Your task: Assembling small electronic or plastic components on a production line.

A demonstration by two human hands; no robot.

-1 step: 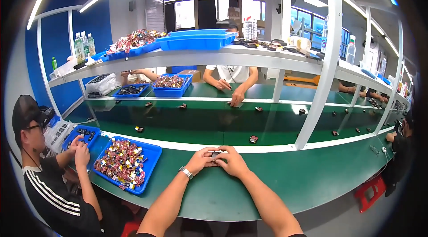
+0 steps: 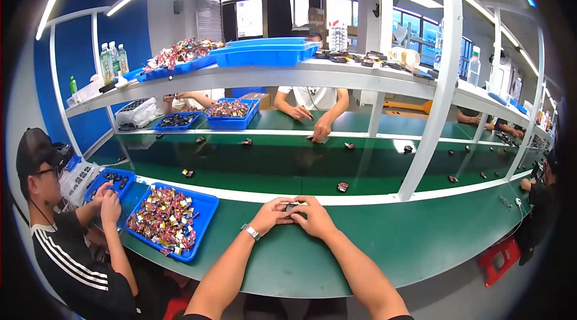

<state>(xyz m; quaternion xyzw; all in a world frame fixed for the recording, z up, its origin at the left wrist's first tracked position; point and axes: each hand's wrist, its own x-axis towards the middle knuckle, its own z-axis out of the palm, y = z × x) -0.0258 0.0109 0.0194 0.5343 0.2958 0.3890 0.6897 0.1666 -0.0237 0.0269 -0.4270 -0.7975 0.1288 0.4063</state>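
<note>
Close together over the green table, my left hand and my right hand both grip a small dark piece. The fingers hide most of it, so its exact kind cannot be made out. A watch with a metal band is on my left wrist. To the left of my hands, a blue tray holds a heap of small red, yellow and white wired parts.
A conveyor belt carrying small parts runs beyond the white rail. A co-worker sits at left by a tray of black parts; another works opposite. Overhead, a shelf holds blue trays; a white post rises at right.
The small parts on the belt have shifted very slightly to the right. My hands keep practically the same position and grip.
</note>
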